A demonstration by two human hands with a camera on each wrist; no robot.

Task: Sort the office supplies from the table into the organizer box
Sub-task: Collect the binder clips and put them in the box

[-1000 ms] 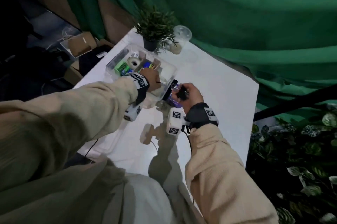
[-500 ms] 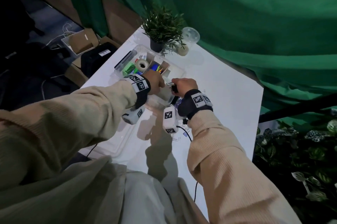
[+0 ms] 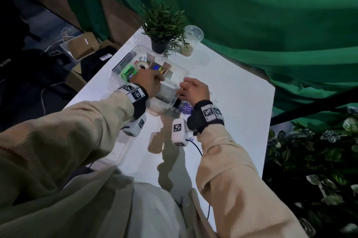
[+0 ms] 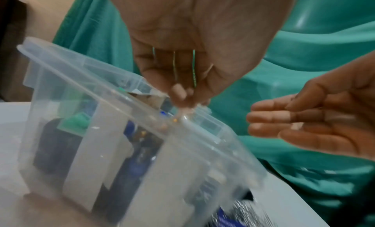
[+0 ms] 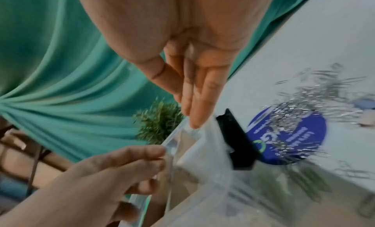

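Observation:
The clear organizer box (image 3: 183,75) stands on the white table (image 3: 232,121), holding a tape roll (image 3: 141,65), a green item (image 3: 127,71) and coloured bits between dividers. My left hand (image 3: 157,81) grips its near rim, fingers curled over the edge (image 4: 182,100). My right hand (image 3: 186,86) hovers at the box's right corner with straight fingers and holds nothing; a fingertip (image 5: 193,123) touches the rim. A black item (image 5: 237,142) lies against the box's right wall; inside or outside, I cannot tell. Right of it sits a blue round disc (image 5: 300,142) covered with paper clips (image 5: 324,92).
A potted plant (image 3: 164,28) and a clear plastic cup (image 3: 190,41) stand just behind the box. A clear lid (image 3: 120,152) lies on the table under my left forearm. Green curtain hangs behind; the table's right edge (image 3: 268,131) borders leafy plants.
My right hand carried a small black item from the blue disc up to the box, then opened and is now empty. My left hand kept its grip on the rim.

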